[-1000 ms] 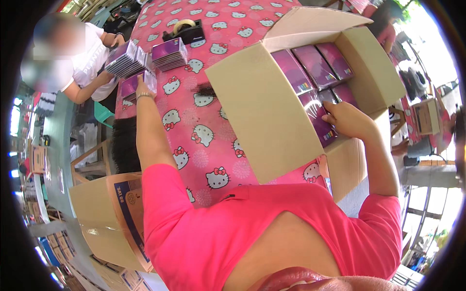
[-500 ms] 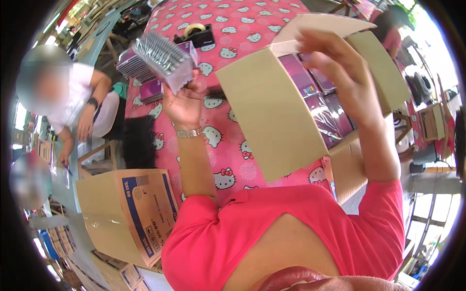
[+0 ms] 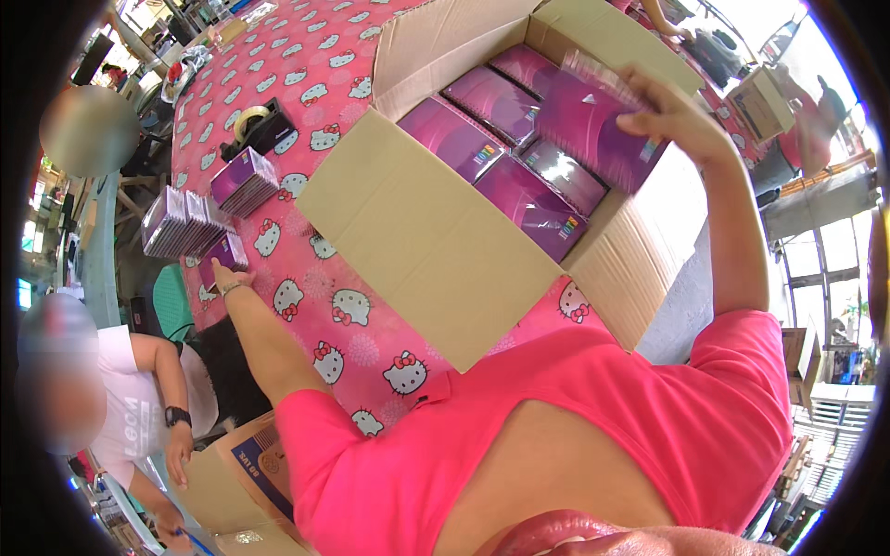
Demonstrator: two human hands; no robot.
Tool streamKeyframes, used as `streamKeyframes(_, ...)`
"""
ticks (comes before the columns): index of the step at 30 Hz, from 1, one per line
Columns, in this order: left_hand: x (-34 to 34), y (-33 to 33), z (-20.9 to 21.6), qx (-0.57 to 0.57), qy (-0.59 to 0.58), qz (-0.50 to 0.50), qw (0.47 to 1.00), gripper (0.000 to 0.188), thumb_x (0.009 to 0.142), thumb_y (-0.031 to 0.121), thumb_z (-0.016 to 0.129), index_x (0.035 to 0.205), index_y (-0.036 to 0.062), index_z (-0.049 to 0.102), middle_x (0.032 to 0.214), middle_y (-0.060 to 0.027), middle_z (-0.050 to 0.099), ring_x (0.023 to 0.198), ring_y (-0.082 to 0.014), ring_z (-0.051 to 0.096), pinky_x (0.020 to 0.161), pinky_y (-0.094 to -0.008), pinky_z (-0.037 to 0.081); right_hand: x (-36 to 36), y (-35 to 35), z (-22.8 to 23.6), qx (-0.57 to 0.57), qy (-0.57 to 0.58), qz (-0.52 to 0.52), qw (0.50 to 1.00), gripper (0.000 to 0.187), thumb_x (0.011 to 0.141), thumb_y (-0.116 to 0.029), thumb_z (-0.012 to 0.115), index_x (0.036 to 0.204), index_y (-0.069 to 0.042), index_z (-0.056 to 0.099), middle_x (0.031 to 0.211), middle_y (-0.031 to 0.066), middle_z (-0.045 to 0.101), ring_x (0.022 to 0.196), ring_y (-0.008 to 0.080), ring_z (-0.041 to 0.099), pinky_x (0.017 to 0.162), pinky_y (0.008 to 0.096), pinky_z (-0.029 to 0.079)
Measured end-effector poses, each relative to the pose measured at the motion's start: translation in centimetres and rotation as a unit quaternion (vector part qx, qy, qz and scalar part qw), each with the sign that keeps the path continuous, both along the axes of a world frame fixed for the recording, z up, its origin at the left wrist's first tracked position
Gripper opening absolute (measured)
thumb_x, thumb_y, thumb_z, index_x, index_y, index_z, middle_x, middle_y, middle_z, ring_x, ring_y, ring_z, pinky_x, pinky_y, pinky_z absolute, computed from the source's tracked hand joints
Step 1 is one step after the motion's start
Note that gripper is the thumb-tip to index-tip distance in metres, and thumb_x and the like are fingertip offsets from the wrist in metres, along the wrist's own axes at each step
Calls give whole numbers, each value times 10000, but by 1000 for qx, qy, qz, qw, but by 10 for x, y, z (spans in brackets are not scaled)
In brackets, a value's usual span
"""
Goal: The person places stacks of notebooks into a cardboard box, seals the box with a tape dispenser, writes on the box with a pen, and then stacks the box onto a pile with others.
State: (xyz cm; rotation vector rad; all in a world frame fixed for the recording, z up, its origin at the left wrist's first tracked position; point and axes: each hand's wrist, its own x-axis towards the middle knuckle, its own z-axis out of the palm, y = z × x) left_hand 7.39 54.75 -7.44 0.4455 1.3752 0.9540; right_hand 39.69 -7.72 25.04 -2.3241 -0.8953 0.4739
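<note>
My right hand point(image 3: 672, 120) grips a purple pack point(image 3: 598, 125) by its right side, over the open carton point(image 3: 417, 241); the pack's edges look ribbed, like stacked thin booklets, and are slightly blurred. Inside the carton, several purple plastic-wrapped packs point(image 3: 450, 139) lie in rows, one of them glossy with glare. Out to the left, my left hand point(image 3: 234, 280) has its fingers closed at the near end of another purple pack point(image 3: 222, 258) on the table. Right behind that pack stand several upright packs point(image 3: 185, 222) and a short stack point(image 3: 245, 183).
A black tape dispenser point(image 3: 264, 128) stands behind the stacks on the pink patterned tablecloth point(image 3: 315, 56). The carton's flaps spread outward. At the lower left are another carton point(image 3: 246, 473) and a seated person in a white shirt point(image 3: 130, 389).
My left hand has set down the silvery-edged stack and moved to a purple pack farther left. My right hand, empty before, now holds a purple pack over the carton. The view has turned.
</note>
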Motion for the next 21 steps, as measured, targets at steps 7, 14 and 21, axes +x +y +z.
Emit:
streamKeyframes(7, -37, 59, -15, -125, -3, -13, 992, 549, 780, 522, 615, 1175, 165, 483, 1099, -80, 537, 996, -305, 495, 781, -447, 427, 12, 36, -54, -343, -143, 139, 918, 386, 853, -403, 577, 1014, -63, 660, 847, 172, 660, 838, 331, 629, 763, 427, 472)
streamKeyframes(14, -30, -48, 16, 119, -314, -23, 942, 294, 822, 177, 638, 1067, 30, 565, 1051, -120, 621, 964, -270, 591, 818, -441, 514, -47, 90, -16, 107, -212, 99, 966, 350, 824, -282, 671, 1046, -13, 644, 907, 139, 681, 864, 211, 659, 754, 334, 503)
streamKeyframes(21, 77, -249, 253, 427, -501, -257, 707, 463, 889, 214, 575, 1270, -10, 437, 1258, -133, 543, 1191, -307, 503, 1039, -512, 385, -83, 143, 47, 342, -214, 254, 879, 728, 766, -256, 743, 1313, 18, 348, 1121, 178, 577, 1029, 232, 583, 848, 333, 478)
